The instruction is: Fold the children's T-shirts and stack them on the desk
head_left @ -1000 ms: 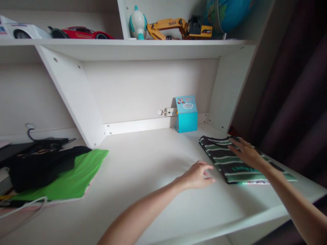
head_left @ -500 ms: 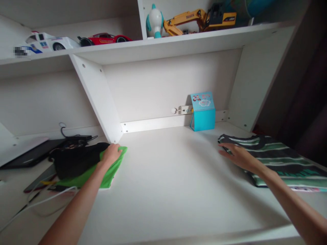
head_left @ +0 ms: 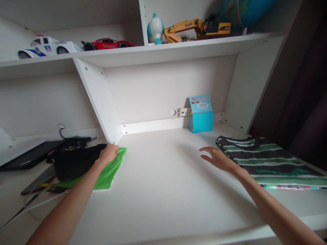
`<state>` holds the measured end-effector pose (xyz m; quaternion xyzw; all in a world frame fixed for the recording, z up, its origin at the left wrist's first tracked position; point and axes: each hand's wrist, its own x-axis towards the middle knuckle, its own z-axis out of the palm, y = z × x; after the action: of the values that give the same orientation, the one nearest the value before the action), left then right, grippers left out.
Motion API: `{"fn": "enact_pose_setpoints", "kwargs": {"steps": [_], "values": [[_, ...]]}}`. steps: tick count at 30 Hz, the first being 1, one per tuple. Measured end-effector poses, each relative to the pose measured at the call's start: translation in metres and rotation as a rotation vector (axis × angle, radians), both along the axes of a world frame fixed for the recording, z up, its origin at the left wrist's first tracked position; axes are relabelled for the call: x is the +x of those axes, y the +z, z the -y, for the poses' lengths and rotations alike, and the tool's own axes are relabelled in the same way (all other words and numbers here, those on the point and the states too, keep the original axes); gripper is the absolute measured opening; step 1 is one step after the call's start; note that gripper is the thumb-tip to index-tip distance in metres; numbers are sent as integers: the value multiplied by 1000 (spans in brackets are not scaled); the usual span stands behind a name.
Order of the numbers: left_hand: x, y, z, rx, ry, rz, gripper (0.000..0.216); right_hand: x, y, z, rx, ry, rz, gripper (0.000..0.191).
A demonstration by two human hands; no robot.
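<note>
My left hand (head_left: 108, 154) is at the left pile of clothes, its fingers curled at the edge of a black garment (head_left: 76, 161). Beneath that lies a bright green garment (head_left: 108, 175), its right part uncovered beside my hand. The fingertips are partly hidden, as is the cloth under them. My right hand (head_left: 214, 158) hovers above the white desk with thumb and fingers apart, holding nothing. Just to its right, a folded striped T-shirt (head_left: 265, 158) in dark grey, green and white lies flat on top of another printed item.
A blue desk calendar (head_left: 202, 120) stands at the back by a power socket (head_left: 184, 112). A black laptop-like slab (head_left: 30, 156) and white cables (head_left: 33, 207) lie at left. Toy cars (head_left: 107, 43), a toy excavator (head_left: 199, 29) and a globe (head_left: 250, 13) sit on the shelf (head_left: 178, 49) above.
My right hand has moved left, away from the striped T-shirt's edge and over the bare desk. My left hand has stayed at the black garment. The view has tilted slightly upward.
</note>
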<state>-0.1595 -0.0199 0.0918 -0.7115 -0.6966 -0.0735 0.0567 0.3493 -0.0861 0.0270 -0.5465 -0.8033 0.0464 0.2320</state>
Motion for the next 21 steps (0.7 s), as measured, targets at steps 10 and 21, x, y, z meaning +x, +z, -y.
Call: {"fn": "enact_pose_setpoints", "kwargs": {"steps": [10,21], "values": [[1,140,55,1298,42,501,30,-1,16,10,66,26,-57,37],[227,139,157,342,-1147,41,24,-113,123,56,21,488,-466,60]]}}
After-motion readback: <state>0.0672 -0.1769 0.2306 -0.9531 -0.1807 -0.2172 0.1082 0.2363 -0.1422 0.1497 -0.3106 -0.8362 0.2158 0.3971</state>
